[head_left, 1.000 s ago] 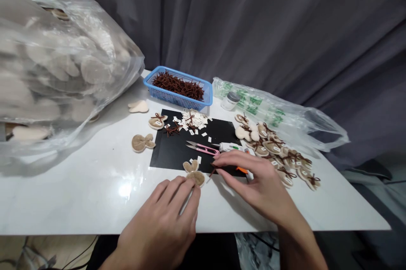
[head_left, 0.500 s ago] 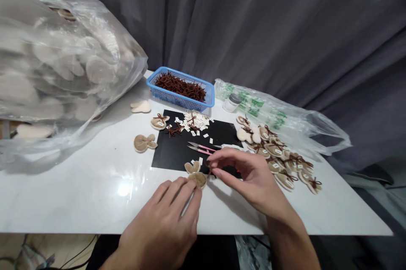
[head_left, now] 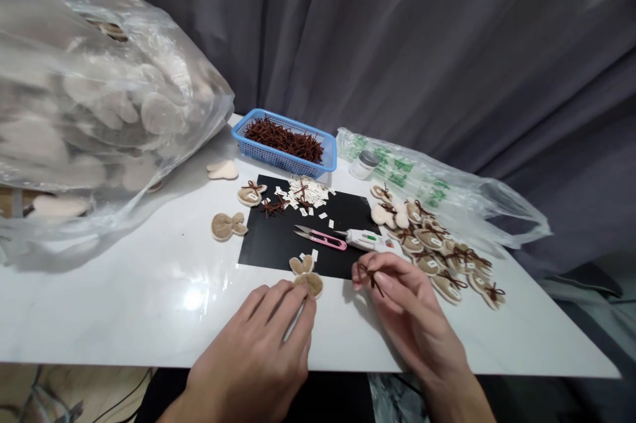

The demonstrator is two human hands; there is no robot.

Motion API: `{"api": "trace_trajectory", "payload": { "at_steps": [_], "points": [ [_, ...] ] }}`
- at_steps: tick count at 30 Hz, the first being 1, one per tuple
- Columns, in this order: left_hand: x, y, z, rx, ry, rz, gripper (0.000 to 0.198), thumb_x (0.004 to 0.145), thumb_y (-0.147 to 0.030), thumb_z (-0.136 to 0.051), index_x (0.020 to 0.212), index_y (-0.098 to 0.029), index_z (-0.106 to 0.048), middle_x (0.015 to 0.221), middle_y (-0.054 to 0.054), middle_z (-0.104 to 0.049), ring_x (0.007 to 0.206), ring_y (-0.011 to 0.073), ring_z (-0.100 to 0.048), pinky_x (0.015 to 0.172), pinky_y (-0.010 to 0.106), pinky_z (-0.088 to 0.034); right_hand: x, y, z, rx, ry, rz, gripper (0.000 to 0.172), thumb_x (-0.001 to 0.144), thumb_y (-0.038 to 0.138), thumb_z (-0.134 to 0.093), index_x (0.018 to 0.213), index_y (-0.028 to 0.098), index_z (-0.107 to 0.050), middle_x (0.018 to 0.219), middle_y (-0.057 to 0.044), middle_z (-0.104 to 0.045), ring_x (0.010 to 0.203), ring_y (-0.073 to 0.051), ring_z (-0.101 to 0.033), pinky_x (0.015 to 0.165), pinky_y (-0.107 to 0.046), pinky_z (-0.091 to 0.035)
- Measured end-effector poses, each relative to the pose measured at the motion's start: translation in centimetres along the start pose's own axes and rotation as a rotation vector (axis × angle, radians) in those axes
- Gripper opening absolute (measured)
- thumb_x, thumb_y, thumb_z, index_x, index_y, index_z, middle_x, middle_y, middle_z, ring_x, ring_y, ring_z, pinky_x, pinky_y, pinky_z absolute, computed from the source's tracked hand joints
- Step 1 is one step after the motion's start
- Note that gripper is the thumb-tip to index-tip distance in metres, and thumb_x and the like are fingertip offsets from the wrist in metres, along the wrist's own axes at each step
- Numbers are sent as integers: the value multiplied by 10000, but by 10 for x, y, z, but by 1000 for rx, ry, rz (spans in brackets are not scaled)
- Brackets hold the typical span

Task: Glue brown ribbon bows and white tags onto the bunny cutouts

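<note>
A tan plush rabbit-shaped piece point(head_left: 310, 282) lies on the white table at the front edge of a black mat point(head_left: 268, 237), ears pointing away from me. My left hand point(head_left: 268, 330) holds it against the table, fingertips bent over its lower edge; the thumb is hard to make out. To the right, just above the table, my right hand point(head_left: 405, 297) pinches a small dark brown bow point(head_left: 371, 276) between thumb and fingers. Beyond it on the mat lie pink-handled thread snips point(head_left: 322, 238) and a white glue gun point(head_left: 368, 238).
A blue basket point(head_left: 278, 161) of brown bows stands at the back. White labels point(head_left: 311, 192) are heaped on the mat. Rabbit pieces with bows point(head_left: 432, 237) pile up at right, near a jar point(head_left: 364, 164) and plastic bag point(head_left: 427, 187). A large filled bag point(head_left: 109, 105) bulges at left.
My right hand has drawn away from the rabbit piece, to the right and nearer me, turning so the bow shows. The glue gun is uncovered. My left hand stays on the piece.
</note>
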State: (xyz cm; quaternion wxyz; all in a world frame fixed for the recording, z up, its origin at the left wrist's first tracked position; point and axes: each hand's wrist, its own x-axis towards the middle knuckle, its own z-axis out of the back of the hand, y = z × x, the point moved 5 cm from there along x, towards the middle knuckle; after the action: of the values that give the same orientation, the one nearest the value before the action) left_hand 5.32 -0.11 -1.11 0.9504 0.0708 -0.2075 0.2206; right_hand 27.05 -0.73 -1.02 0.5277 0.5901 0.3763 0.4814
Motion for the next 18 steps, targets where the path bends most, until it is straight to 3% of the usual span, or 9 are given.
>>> {"api": "trace_trajectory", "payload": {
  "at_steps": [4,8,13,16,18],
  "points": [
    [-1,1,0,17,-32,-7,482,957,-96,-509,1416,-70,-654,1381,165,-755,1217,336,-700,1024,482,-485,-12,7,-2,-392,-36,178,74,971,305,-785,920,257,-810,932,-79,-825,857,-258,-777,804,-398,-644],
    [-1,4,0,81,-117,-38,521,920,-59,-487,1405,-74,-678,1408,172,-752,1202,347,-712,1007,506,-472,-22,15,-12,-756,-21,377,135,1015,191,-699,921,247,-779,931,-76,-835,872,-258,-773,835,-418,-612],
    [-1,4,-1,97,-122,-51,551,889,-55,-491,1401,-83,-691,1402,153,-763,1206,339,-716,998,499,-493,-25,16,-2,-797,-61,339,167,1045,210,-642,892,252,-695,952,-79,-806,909,-257,-755,835,-398,-601],
    [0,3,0,106,-103,-45,546,885,-68,-500,1395,-89,-696,1397,149,-766,1202,341,-715,996,499,-494,-22,19,1,-754,27,300,140,1061,214,-600,1004,257,-720,1035,-84,-790,994,-255,-747,881,-383,-604],
    [1,3,0,102,-97,-40,532,891,-76,-492,1379,-90,-704,1385,147,-771,1184,344,-717,989,505,-486,-20,23,2,-756,124,284,217,1079,196,-542,1112,267,-744,1120,-93,-776,1064,-254,-738,933,-388,-601]
  ]
}}
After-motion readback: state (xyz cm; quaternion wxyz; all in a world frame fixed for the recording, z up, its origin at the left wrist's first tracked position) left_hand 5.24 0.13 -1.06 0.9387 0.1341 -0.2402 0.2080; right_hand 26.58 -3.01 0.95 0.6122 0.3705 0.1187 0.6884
